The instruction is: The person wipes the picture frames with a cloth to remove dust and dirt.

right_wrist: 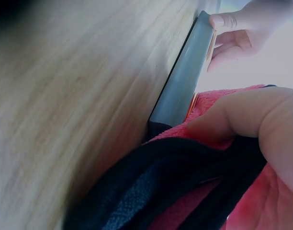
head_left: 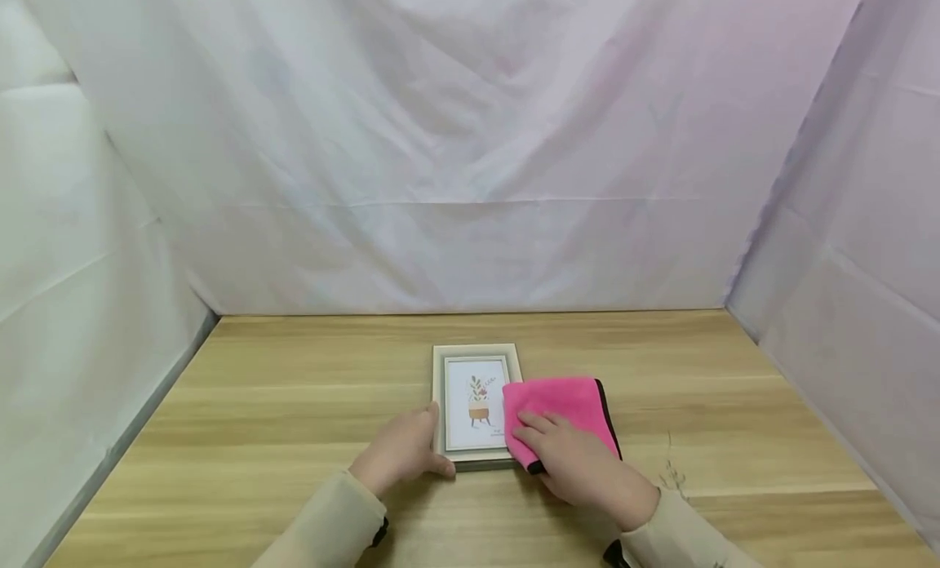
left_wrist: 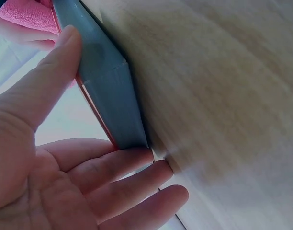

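Observation:
A picture frame [head_left: 439,372] with a plant drawing lies face up on the table. My left hand [head_left: 404,450] holds its near left corner, thumb on the near edge and fingers along the left side; in the left wrist view the hand [left_wrist: 74,158] has its thumb and fingers against the grey frame side [left_wrist: 113,100]. A folded pink cloth [head_left: 565,397] with black trim covers the frame's right edge. My right hand [head_left: 576,466] lies over the cloth, fingers on top; the right wrist view shows its thumb [right_wrist: 232,112] gripping the cloth [right_wrist: 204,105]. Its other fingertips are hidden there.
The wood-grain table [head_left: 294,388] extends around the frame. White fabric [head_left: 470,144] hangs behind it, with more on the left and right sides. A thin dark branch-like mark [head_left: 671,474] shows on the table by the right sleeve [head_left: 683,531].

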The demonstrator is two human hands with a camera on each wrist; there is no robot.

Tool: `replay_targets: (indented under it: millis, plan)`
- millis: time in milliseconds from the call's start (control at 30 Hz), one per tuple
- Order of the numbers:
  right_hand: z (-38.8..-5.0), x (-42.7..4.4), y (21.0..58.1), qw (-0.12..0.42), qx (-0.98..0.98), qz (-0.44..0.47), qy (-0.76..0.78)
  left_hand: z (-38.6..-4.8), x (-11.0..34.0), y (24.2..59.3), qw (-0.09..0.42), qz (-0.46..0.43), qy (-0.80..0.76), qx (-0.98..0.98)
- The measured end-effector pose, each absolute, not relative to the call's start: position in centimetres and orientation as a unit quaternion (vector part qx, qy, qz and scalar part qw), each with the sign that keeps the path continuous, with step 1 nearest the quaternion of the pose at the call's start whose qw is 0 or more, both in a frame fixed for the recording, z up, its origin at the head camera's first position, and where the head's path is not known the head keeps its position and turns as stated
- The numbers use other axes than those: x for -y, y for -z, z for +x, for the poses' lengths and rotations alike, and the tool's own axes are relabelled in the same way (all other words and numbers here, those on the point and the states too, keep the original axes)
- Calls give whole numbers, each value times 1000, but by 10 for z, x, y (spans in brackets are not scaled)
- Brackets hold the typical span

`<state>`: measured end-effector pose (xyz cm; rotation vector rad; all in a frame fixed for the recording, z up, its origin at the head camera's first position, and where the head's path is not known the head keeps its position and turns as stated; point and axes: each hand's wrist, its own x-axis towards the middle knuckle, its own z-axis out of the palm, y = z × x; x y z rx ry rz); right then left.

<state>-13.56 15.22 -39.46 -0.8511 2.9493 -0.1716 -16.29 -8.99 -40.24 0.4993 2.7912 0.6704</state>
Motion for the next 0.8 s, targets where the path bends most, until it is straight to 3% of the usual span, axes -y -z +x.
replay_targets:
  millis: [800]
  plan:
    - [-148,-151,393,87,-958,-262,82,-155,92,399,108,154,-193,-963]
